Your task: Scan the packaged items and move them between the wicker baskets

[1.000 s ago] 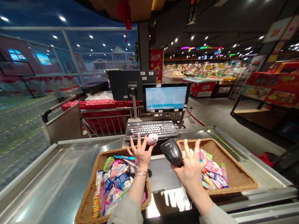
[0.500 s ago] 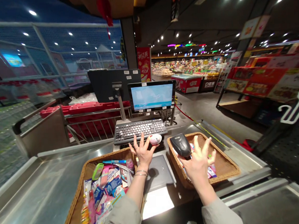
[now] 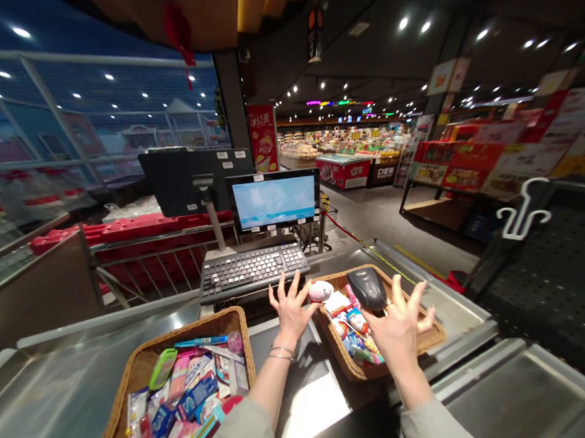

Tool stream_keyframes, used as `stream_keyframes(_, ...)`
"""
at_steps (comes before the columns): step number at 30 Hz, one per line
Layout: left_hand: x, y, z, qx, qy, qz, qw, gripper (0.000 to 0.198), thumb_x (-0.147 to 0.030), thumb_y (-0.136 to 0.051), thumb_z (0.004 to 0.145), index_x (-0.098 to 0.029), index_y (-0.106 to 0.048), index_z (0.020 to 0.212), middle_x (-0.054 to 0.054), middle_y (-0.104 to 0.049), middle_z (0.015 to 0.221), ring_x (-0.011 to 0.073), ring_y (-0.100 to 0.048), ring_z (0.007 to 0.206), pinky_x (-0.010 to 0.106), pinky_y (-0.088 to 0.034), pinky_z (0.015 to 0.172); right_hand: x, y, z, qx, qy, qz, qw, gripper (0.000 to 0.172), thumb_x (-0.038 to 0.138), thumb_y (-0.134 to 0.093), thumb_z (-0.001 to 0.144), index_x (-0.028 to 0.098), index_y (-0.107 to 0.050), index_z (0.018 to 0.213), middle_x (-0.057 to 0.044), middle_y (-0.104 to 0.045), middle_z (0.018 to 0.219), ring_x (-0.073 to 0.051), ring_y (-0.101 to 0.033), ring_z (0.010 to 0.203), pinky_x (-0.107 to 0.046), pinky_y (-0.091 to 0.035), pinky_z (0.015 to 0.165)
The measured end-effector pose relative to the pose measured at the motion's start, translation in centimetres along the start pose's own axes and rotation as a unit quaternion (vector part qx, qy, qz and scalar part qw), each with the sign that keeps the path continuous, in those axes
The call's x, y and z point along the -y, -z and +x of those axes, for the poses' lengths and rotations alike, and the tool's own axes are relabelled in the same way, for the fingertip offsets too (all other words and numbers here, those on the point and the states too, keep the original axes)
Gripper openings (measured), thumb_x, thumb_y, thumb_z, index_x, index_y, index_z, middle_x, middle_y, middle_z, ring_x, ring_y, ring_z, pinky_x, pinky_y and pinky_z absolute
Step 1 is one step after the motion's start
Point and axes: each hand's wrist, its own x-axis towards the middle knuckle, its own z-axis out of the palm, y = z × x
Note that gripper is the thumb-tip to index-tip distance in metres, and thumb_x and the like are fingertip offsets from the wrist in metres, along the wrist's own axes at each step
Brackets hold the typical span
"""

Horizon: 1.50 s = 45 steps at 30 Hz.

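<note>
My left hand (image 3: 291,310) pinches a small white and pink egg-shaped item (image 3: 320,290) between thumb and forefinger, its other fingers spread, at the left rim of the right wicker basket (image 3: 425,335). My right hand (image 3: 399,325) grips a black handheld scanner (image 3: 368,288) over that basket, fingers fanned out. Several small packaged goods (image 3: 351,325) lie in the basket. A second wicker basket (image 3: 137,366), full of colourful packets, sits at the left.
A keyboard (image 3: 252,270) and a lit screen (image 3: 273,201) stand behind the hands on the steel checkout counter (image 3: 59,395). A flat scanner plate (image 3: 308,371) lies between the baskets. Red carts (image 3: 137,230) sit behind a rail. Store shelves stand at the right.
The view has swung right. My left hand has carried the egg-shaped item rightward from in front of the keyboard to the right basket's edge. My right hand still holds the scanner.
</note>
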Motion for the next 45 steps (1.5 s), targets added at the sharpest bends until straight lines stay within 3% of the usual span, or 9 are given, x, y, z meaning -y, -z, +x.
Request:
stream_keyframes(5,-1.5,-1.5,0.2,0.046,-0.035,-0.025,0.998,0.051,-0.055,-0.067,0.080,-0.043,-0.059,0.129,-0.001,-0.041,0.153,0.0354,-0.024,0.146,0.064,-0.010,0.115,-1.6,-0.1,0.3,0.007,-0.023,-0.021,0.999,0.041,0.053,-0.052,0.083,0.018,-0.071,0.074,-0.014,-0.047,0.147,-0.040,-0.007,0.147,-0.065,-0.010,0.108)
stream_keyframes(10,-3.2,-2.6,0.3,0.100,-0.060,-0.025,0.993,0.059,-0.052,-0.060,0.085,-0.043,-0.044,0.141,0.000,-0.039,0.154,0.0337,-0.021,0.147,0.067,-0.014,0.114,-2.3,0.0,0.4,-0.006,-0.027,-0.020,0.999,0.043,0.052,-0.047,0.085,0.018,-0.072,0.076,-0.012,-0.047,0.147,-0.038,-0.009,0.147,-0.064,-0.012,0.108)
stream_keyframes(13,-3.4,-2.7,0.4,0.103,-0.046,-0.005,0.994,0.069,-0.051,-0.058,0.086,-0.035,-0.034,0.149,0.004,-0.034,0.157,0.0334,-0.020,0.148,0.066,-0.017,0.114,-2.5,-0.3,0.3,-0.010,-0.028,-0.012,0.999,0.045,0.053,-0.046,0.086,0.017,-0.071,0.075,-0.013,-0.049,0.145,-0.038,-0.010,0.147,-0.064,-0.013,0.109)
stream_keyframes(16,-2.7,-2.2,0.4,0.094,-0.021,0.012,0.995,0.065,-0.048,-0.058,0.087,-0.033,-0.038,0.147,0.005,-0.033,0.157,0.0334,-0.018,0.148,0.066,-0.018,0.114,-2.4,-0.8,0.3,-0.005,-0.022,0.003,1.000,0.046,0.054,-0.045,0.085,0.018,-0.071,0.074,-0.014,-0.050,0.144,-0.037,-0.011,0.147,-0.064,-0.012,0.108)
stream_keyframes(20,-1.5,-0.7,0.3,0.082,0.014,0.024,0.996,0.057,-0.045,-0.057,0.088,-0.035,-0.044,0.143,0.003,-0.035,0.157,0.0327,-0.019,0.148,0.066,-0.018,0.114,-1.2,-2.0,0.4,0.000,-0.013,0.029,1.000,0.046,0.055,-0.047,0.084,0.018,-0.070,0.070,-0.015,-0.054,0.140,-0.037,-0.015,0.146,-0.063,-0.012,0.109)
stream_keyframes(28,2.2,3.8,-1.0,0.064,0.077,0.086,0.991,0.057,-0.049,-0.059,0.087,-0.036,-0.047,0.141,0.005,-0.033,0.158,0.0345,-0.016,0.148,0.065,-0.018,0.114,3.8,-3.9,0.0,0.068,0.032,0.086,0.993,0.043,0.054,-0.046,0.081,0.020,-0.073,0.085,-0.013,-0.057,0.137,-0.034,-0.016,0.146,-0.061,-0.010,0.109)
stream_keyframes(36,8.3,8.0,-4.2,0.057,0.157,0.158,0.973,0.060,-0.048,-0.058,0.086,-0.033,-0.045,0.143,0.003,-0.025,0.161,0.0359,-0.012,0.149,0.064,-0.018,0.114,8.4,-5.8,-1.2,0.102,0.078,0.134,0.983,0.046,0.054,-0.042,0.083,0.020,-0.072,0.076,-0.013,-0.061,0.131,-0.035,-0.019,0.144,-0.061,-0.014,0.106)
stream_keyframes(45,13.2,11.3,-8.4,0.079,0.218,0.221,0.947,0.061,-0.044,-0.059,0.086,-0.031,-0.046,0.143,0.006,-0.026,0.160,0.0370,-0.010,0.149,0.067,-0.013,0.114,10.3,-7.7,-2.5,0.143,0.110,0.151,0.972,0.044,0.054,-0.046,0.083,0.020,-0.074,0.088,-0.013,-0.059,0.134,-0.036,-0.018,0.143,-0.062,-0.018,0.104)
